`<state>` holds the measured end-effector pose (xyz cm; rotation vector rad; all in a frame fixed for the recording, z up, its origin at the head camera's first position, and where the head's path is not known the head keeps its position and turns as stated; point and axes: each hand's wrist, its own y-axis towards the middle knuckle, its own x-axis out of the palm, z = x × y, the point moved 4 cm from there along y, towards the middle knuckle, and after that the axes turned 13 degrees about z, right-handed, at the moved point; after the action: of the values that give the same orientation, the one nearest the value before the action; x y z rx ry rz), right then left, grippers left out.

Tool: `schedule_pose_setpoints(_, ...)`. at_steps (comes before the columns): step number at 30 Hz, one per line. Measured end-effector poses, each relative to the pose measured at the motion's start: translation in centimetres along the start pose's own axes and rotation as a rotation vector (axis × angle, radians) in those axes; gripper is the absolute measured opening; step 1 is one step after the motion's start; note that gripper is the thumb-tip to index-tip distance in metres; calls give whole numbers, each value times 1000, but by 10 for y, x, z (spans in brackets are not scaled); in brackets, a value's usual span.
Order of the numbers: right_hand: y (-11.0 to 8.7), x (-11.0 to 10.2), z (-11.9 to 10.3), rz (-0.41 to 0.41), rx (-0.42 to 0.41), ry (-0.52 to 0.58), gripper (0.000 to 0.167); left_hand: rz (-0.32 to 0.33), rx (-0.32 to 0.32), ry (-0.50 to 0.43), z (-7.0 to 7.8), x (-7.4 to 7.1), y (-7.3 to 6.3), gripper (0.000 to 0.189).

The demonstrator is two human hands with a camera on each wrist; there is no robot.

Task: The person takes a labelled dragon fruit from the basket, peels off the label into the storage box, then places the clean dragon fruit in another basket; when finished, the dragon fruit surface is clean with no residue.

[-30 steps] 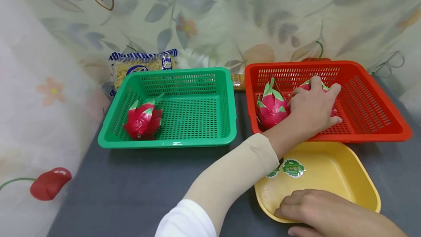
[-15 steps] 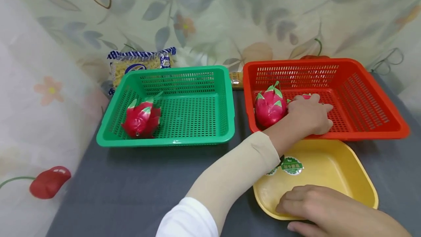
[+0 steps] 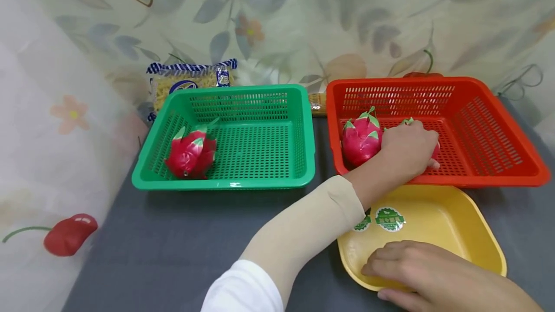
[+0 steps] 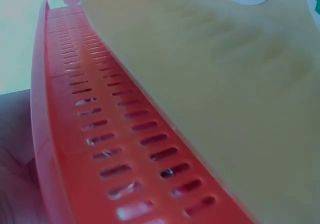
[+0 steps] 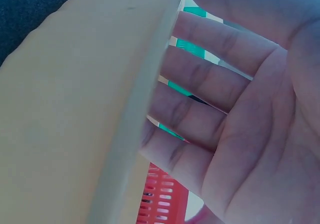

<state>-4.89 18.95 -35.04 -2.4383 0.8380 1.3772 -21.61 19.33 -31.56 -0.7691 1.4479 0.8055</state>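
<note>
My left hand reaches into the red basket and grips a dragon fruit, mostly hidden beneath the palm and fingers. Left of that hand, a second dragon fruit leans by the basket's side, its green tips upward. In the left wrist view the palm shows only beyond the basket's slotted wall. My right hand holds the near rim of a yellow basin, fingers inside and thumb outside. The right wrist view shows those fingers passing behind the basin's rim.
A green basket stands at the left with one dragon fruit in it. Behind it leans a pasta bag. A golden packet lies between the baskets at the back. The basin sits right before the red basket.
My left hand has lowered in the red basket, and its spread fingers have closed round the dragon fruit. The neighbouring fruit has tilted slightly. My right hand stays at the basin's rim.
</note>
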Motion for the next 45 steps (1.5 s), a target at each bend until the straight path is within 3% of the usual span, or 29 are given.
schedule_pose_setpoints(3, 0, -1, 0, 5, 7, -12, 27, 63, 47, -65, -7, -2, -8, 44)
schedule_pose_setpoints(7, -1, -4, -2, 60, -38, -50, 26, 189, 121, -117, -29, -13, -34, 51)
schedule_pose_setpoints(14, -3, -16, -2, 179, -68, -118, 29, 262, 44, -134, -99, -38, -84, 57)
schedule_pose_setpoints(19, -9, -23, 0, 269, -78, -244, 33, 323, -78, -199, -166, -43, -125, 56)
schedule_pose_setpoints(23, -14, -25, 3, 317, -79, -310, 33, 329, -250, -249, -234, -37, -169, 53)
schedule_pose_setpoints(27, -19, -29, 4, 379, -102, -333, 31, 251, -423, -226, -301, -30, -208, 58)
schedule_pose_setpoints(31, -21, -33, 5, 425, -89, -352, 34, 134, -532, -238, -349, -24, -229, 74)
schedule_pose_setpoints(35, -17, -35, 5, 451, -78, -342, 41, 75, -567, -275, -364, -18, -236, 90)
schedule_pose_setpoints(40, -12, -35, 6, 452, -86, -338, 45, 55, -552, -266, -357, -11, -233, 93)
schedule_pose_setpoints(45, -8, -32, 7, 447, -99, -333, 44, 29, -599, -216, -356, -4, -228, 96)
